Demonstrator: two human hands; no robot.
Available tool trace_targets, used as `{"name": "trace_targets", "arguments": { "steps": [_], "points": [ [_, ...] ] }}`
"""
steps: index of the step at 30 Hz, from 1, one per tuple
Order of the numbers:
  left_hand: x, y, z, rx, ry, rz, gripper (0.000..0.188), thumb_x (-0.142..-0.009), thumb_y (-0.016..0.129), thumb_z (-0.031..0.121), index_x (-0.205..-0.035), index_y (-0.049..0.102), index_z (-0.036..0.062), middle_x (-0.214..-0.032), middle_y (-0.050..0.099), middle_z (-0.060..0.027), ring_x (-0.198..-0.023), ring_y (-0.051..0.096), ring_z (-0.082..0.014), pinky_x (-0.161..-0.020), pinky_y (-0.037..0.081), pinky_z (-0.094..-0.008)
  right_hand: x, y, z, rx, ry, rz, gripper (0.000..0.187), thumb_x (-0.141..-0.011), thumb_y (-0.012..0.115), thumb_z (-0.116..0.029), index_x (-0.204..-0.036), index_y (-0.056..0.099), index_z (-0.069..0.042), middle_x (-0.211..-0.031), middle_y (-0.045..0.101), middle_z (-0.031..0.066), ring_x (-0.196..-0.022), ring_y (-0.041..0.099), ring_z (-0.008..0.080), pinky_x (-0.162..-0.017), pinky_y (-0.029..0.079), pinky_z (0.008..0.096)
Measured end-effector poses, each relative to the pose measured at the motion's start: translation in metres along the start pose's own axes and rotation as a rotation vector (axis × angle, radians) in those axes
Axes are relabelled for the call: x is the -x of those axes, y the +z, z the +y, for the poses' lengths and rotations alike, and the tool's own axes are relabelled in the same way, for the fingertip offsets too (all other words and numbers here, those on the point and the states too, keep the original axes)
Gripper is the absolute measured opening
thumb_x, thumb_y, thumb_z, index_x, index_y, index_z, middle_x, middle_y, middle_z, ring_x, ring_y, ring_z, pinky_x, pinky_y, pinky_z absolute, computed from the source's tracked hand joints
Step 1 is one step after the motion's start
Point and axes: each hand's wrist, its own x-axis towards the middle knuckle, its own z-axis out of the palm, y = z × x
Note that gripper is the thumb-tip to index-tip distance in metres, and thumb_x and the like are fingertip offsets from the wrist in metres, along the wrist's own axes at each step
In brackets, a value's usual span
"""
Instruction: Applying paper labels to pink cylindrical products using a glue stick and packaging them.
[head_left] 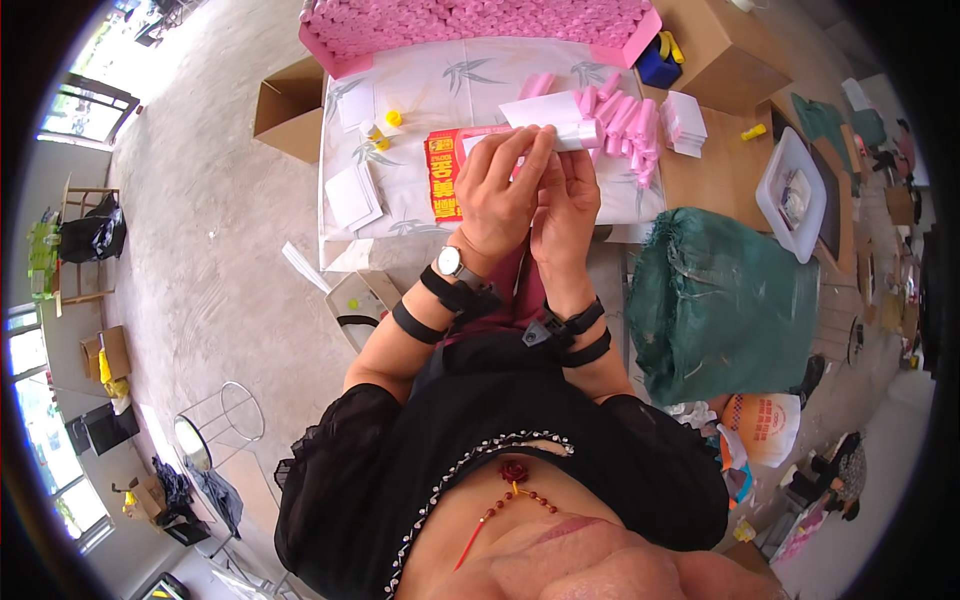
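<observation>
A slim pink roll in a pale wrapper (pixel 578 135) lies across my fingertips, above the table. My left hand (pixel 492 195) is closed, with its fingers bent over the roll's left part. From the right, my right hand (pixel 568 215) is closed around the roll too, its fingers partly behind it. Under my left hand lies a red and yellow printed sheet (pixel 443 180). Just beyond my hands is a white paper sheet (pixel 540 108). A loose heap of pink rolls (pixel 628 125) sits right of my hands.
A pink box (pixel 645 35) packed with pink rolls stands at the table's far edge. White cards (pixel 354 198) and small yellow items (pixel 393 118) lie on the left, a stack of white cards (pixel 683 125) on the right. A green woven sack (pixel 725 305) stands beside me, right.
</observation>
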Motion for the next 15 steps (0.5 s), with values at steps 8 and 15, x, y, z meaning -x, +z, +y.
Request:
{"name": "trace_targets", "arguments": {
  "steps": [8,15],
  "points": [
    [-0.003,0.001,0.033,-0.006,0.042,-0.029,0.054,-0.076,0.072,0.008,-0.13,0.074,0.0101,-0.117,0.07,-0.0103,-0.106,0.069,-0.0295,-0.087,0.058,-0.0411,0.005,-0.038,-0.008,-0.111,0.011,-0.068,0.038,-0.105,0.059,0.0,-0.142,0.054,-0.004,-0.135,0.066,0.0083,-0.123,0.064,0.0163,-0.1,0.054,0.0285],
    [-0.003,0.008,0.04,0.043,0.067,-0.069,0.058,-0.076,0.071,0.012,-0.134,0.071,0.0118,-0.119,0.067,-0.0113,-0.108,0.068,-0.0322,-0.093,0.058,-0.0454,0.002,-0.051,-0.012,-0.082,-0.043,-0.027,0.039,-0.103,0.062,-0.001,-0.142,0.054,-0.003,-0.132,0.067,0.0092,-0.121,0.066,0.018,-0.101,0.055,0.0303]
  ]
}}
